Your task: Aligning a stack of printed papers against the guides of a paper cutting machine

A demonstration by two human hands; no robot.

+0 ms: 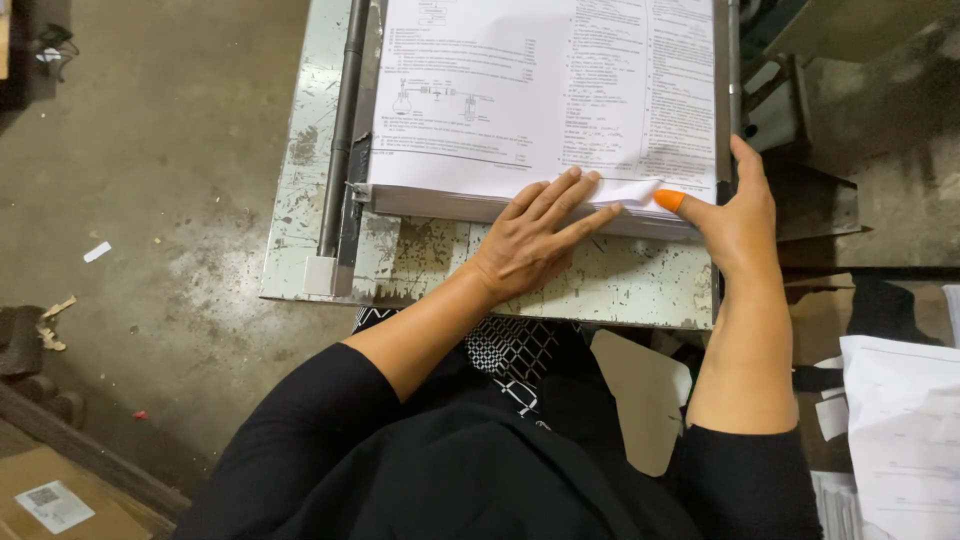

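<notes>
Concrete floor (170,150), grey and stained, fills the left of my view, with paper scraps lying on it. On it stands a metal work table (420,265), its pale paint chipped and scratched; a dark rail (340,130) runs along the table's left side.

Paper stack (540,90): a thick pile of printed white sheets lying flat on the table, just right of the rail, its near edge facing me. A second, looser pile of sheets (900,420) lies well apart at lower right.

Left hand (535,235): fingers spread and released, pressing flat on the near edge of the stack; nothing is grasped.

Right hand (735,215): at the stack's near right corner, thumb raised, fingers not clenched. Its forefinger wears an orange fingertip cover (668,199), which touches the lifted corner of the top sheets (635,188).

Risks, as I judge them: the tip may catch several sheets at once, since the curled corner shows more than one layer; a hard pull could crease or tear that corner; if the left hand eases off, the squared stack could skew away from the rail.
</notes>
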